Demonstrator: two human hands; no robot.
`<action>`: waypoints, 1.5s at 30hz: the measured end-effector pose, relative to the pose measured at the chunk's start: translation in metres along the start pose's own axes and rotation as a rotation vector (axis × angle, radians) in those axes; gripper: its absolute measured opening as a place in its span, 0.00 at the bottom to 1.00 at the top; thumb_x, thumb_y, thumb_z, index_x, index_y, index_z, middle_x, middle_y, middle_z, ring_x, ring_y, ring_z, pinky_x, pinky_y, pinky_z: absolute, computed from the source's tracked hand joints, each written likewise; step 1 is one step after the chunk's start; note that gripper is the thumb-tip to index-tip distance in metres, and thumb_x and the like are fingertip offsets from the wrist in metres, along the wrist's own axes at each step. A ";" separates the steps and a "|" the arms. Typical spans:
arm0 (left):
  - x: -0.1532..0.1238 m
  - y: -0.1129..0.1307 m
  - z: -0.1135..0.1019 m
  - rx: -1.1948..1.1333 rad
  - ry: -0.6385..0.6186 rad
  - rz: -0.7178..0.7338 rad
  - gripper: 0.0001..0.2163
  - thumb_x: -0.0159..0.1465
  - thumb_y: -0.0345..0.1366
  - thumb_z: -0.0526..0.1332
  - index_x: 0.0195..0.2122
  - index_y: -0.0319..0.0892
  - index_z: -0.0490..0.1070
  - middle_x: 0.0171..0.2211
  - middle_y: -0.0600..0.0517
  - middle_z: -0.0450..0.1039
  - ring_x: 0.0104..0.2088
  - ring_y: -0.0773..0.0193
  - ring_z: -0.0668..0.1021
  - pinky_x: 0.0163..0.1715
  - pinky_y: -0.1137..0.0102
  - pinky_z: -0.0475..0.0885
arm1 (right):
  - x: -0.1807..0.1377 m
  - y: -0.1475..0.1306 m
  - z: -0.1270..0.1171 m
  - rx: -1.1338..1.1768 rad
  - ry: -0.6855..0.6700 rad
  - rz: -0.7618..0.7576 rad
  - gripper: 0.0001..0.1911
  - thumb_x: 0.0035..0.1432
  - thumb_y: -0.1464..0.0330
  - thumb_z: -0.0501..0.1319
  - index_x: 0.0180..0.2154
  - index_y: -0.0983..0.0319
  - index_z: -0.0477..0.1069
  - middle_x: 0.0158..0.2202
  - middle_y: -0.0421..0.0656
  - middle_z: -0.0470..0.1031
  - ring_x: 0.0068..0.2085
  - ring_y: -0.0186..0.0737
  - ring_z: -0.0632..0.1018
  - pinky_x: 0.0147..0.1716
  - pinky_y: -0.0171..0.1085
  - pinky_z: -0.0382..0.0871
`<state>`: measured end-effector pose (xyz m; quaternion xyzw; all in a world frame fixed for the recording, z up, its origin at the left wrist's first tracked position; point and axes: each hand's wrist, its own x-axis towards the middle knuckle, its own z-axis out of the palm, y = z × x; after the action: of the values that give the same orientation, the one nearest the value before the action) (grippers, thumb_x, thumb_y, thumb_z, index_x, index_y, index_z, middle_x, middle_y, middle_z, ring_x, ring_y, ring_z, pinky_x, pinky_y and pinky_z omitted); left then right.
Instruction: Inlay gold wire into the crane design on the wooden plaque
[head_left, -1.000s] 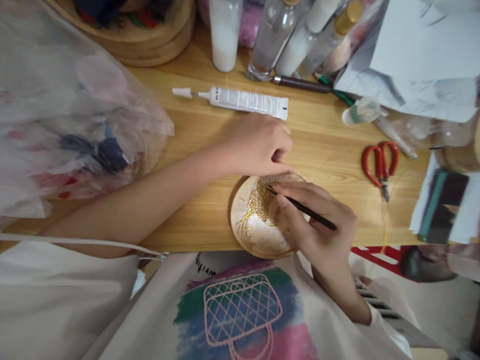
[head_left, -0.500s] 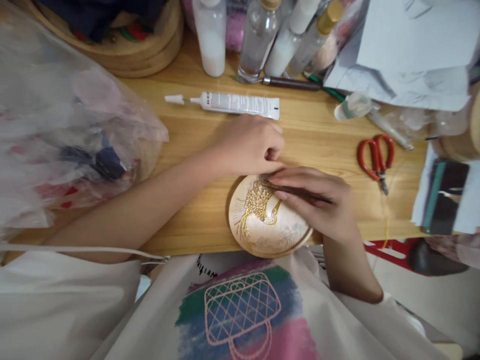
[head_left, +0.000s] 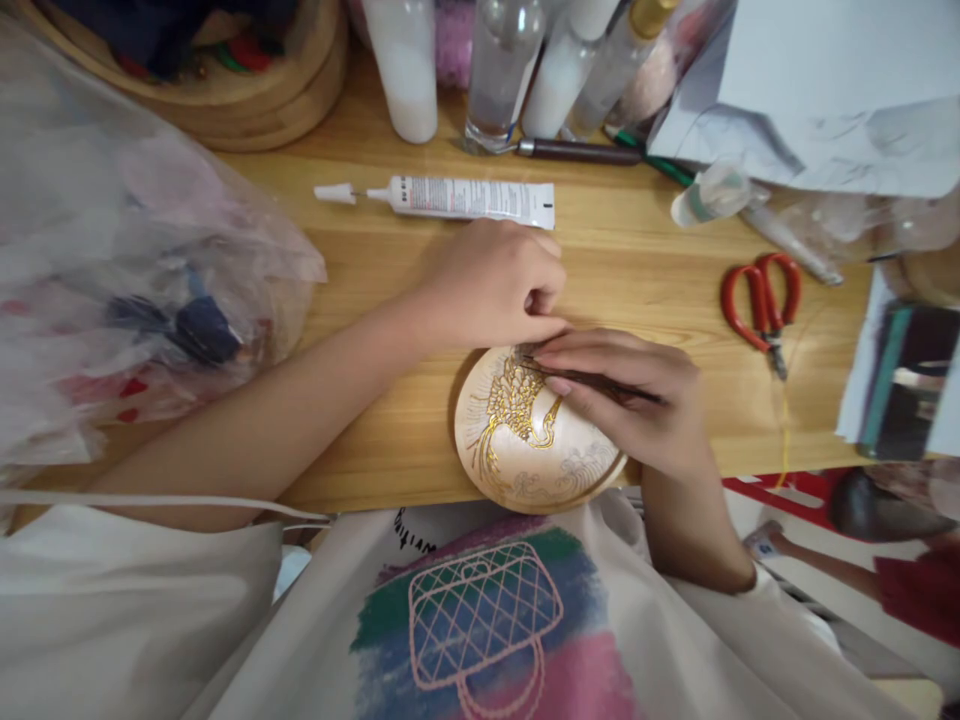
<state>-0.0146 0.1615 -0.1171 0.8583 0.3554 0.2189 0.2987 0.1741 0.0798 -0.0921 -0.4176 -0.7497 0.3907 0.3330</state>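
Note:
A round wooden disc (head_left: 525, 455) with a gold crane design lies at the near edge of the wooden table (head_left: 390, 300), partly over the edge. My right hand (head_left: 637, 405) is closed on a thin dark tool (head_left: 600, 381), its tip on the disc's upper part. My left hand (head_left: 491, 285) rests curled just above the disc, its fingertips pressed at the disc's top rim beside the tool tip. Whether the left fingers pinch anything is hidden.
A white glue tube (head_left: 457, 197) lies behind my left hand. Red scissors (head_left: 761, 305) lie at the right. Several bottles (head_left: 495, 70) stand at the back, beside round wooden trays (head_left: 247, 90). A plastic bag (head_left: 127, 270) fills the left, papers (head_left: 810, 90) the right.
My right hand moved up and flattened, laying the tool lower across the disc's top; more of the crane design shows. My left hand stayed in place.

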 end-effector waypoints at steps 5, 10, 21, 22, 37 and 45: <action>-0.001 0.001 -0.001 0.005 0.008 0.003 0.15 0.56 0.38 0.67 0.16 0.41 0.65 0.20 0.55 0.68 0.22 0.69 0.66 0.26 0.68 0.54 | -0.001 0.003 -0.002 0.006 -0.036 -0.022 0.12 0.60 0.72 0.67 0.45 0.54 0.82 0.43 0.40 0.85 0.46 0.42 0.84 0.51 0.44 0.81; 0.000 0.003 -0.002 0.011 -0.020 -0.014 0.16 0.56 0.36 0.69 0.16 0.40 0.66 0.21 0.54 0.69 0.23 0.68 0.67 0.28 0.67 0.54 | 0.001 0.003 -0.003 0.002 -0.047 -0.010 0.12 0.60 0.73 0.67 0.44 0.54 0.82 0.43 0.40 0.85 0.47 0.43 0.85 0.51 0.45 0.81; 0.000 0.007 -0.006 0.016 -0.075 -0.049 0.15 0.59 0.35 0.68 0.18 0.39 0.67 0.22 0.54 0.68 0.25 0.70 0.65 0.29 0.68 0.52 | 0.000 0.001 -0.003 0.022 -0.048 -0.007 0.13 0.60 0.73 0.67 0.45 0.53 0.82 0.44 0.40 0.85 0.47 0.43 0.84 0.51 0.45 0.81; 0.000 0.008 -0.007 0.016 -0.084 -0.055 0.15 0.59 0.35 0.68 0.18 0.38 0.68 0.23 0.54 0.69 0.26 0.71 0.64 0.30 0.68 0.52 | 0.000 0.001 -0.003 0.022 -0.050 -0.007 0.13 0.60 0.73 0.67 0.45 0.53 0.82 0.44 0.40 0.85 0.47 0.43 0.84 0.52 0.45 0.81; -0.004 0.008 -0.008 -0.015 0.107 -0.056 0.11 0.66 0.39 0.64 0.28 0.39 0.75 0.29 0.52 0.74 0.28 0.67 0.74 0.29 0.71 0.65 | -0.002 -0.003 -0.006 0.043 0.107 0.010 0.10 0.59 0.74 0.68 0.40 0.55 0.82 0.41 0.41 0.85 0.42 0.40 0.85 0.44 0.40 0.82; -0.083 0.030 -0.024 0.471 0.164 0.273 0.07 0.71 0.34 0.58 0.46 0.41 0.74 0.46 0.45 0.80 0.48 0.55 0.81 0.46 0.60 0.77 | -0.005 0.006 0.001 0.093 0.334 0.090 0.10 0.58 0.74 0.68 0.38 0.53 0.82 0.37 0.38 0.85 0.38 0.38 0.84 0.40 0.38 0.81</action>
<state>-0.0684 0.0918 -0.0932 0.9234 0.3003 0.2374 0.0292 0.1776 0.0770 -0.0981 -0.4941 -0.6455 0.3649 0.4540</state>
